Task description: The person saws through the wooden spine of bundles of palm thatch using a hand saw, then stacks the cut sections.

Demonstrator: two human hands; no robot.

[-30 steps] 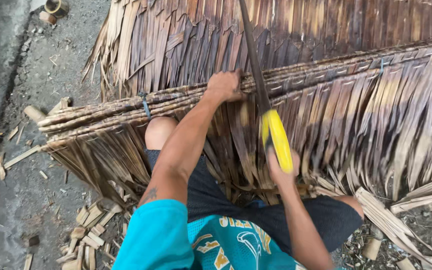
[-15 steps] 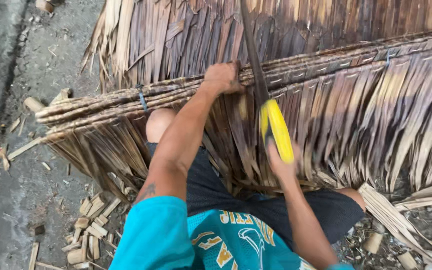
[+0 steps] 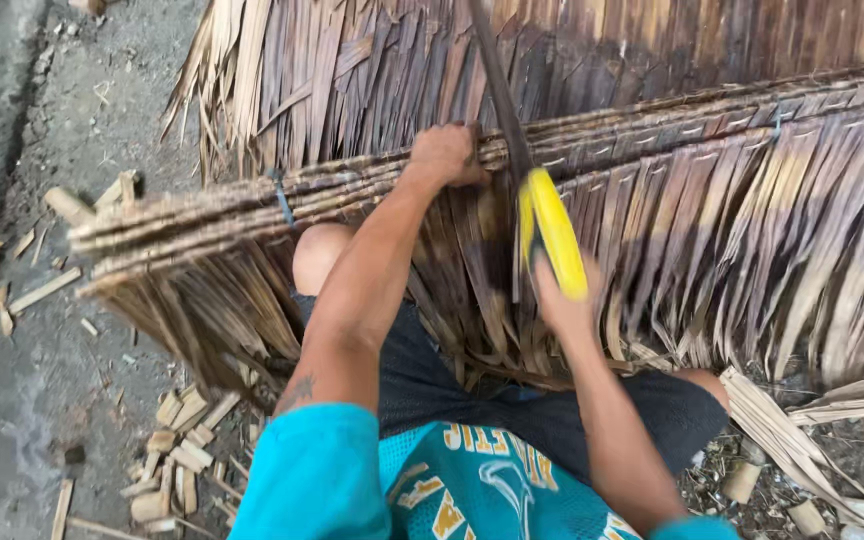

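Clearly the work in hand was a cut across the bundled spine of a dried palm-leaf thatch panel [image 3: 712,130] that lay over the person's lap. The left hand [image 3: 445,155] was clenched around the bundle of sticks [image 3: 252,205] just beside the blade, pinning it down. The right hand [image 3: 564,300] was closed around the yellow handle [image 3: 552,230] of a saw [image 3: 497,80] — its grip looked firm, though the fingers themselves were mostly hidden behind the handle.

To do this step well, I judged, the strokes should stay long and straight along the blade's own line, with the holding hand kept a little clear of the teeth and pressing hard enough that the sticks could not roll or spread. Light pressure on the push would let the teeth bite without snagging the loose leaf strips.

The saw's long axis ran nearly away from the person, its blade pointing up and slightly left toward the top of the view, handle nearest the body. It crossed the bundle almost at a right angle — the sticks ran from lower left to upper right. Leaf fringes hung toward the person. Short cut wood pieces [image 3: 177,455] lay on the concrete ground [image 3: 42,380] to the left.
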